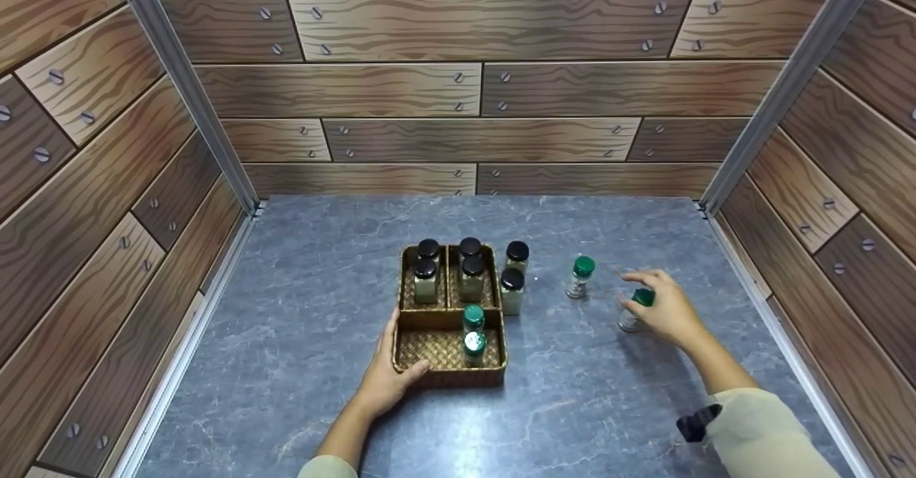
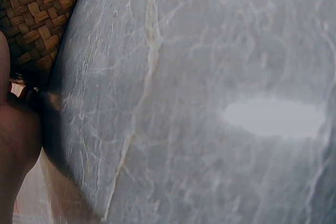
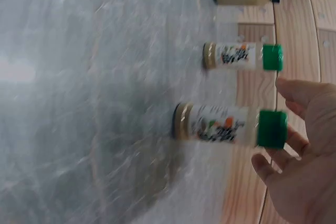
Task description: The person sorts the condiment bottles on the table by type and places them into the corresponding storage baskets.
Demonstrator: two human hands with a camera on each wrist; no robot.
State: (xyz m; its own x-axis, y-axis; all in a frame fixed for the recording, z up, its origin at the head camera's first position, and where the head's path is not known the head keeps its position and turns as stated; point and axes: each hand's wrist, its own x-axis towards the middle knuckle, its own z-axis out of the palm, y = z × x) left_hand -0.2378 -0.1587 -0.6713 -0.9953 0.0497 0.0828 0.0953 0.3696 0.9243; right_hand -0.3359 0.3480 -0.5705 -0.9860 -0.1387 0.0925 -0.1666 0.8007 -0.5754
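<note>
My left hand (image 1: pixel 383 385) holds the near left corner of a woven basket (image 1: pixel 458 378), thumb over the front rim and fingers along the left side. My right hand (image 1: pixel 669 313) is spread around the green cap of a spice jar (image 3: pixel 218 123) that stands upright on the table; firm contact is not visible. Another green-capped spice jar (image 1: pixel 576 286) stands to its left. Inside the basket's front compartment, two green-capped jars (image 1: pixel 474 353) stand at the right side. Each of the two back compartments holds two black-capped jars (image 1: pixel 426 288).
Two more black-capped jars (image 1: pixel 512 300) stand on the table against the basket's right side. The grey marbled table (image 1: pixel 300 306) is bounded by wood-patterned walls (image 1: pixel 401 91) at the back and both sides. Metal rails (image 1: pixel 769 335) run along the side edges.
</note>
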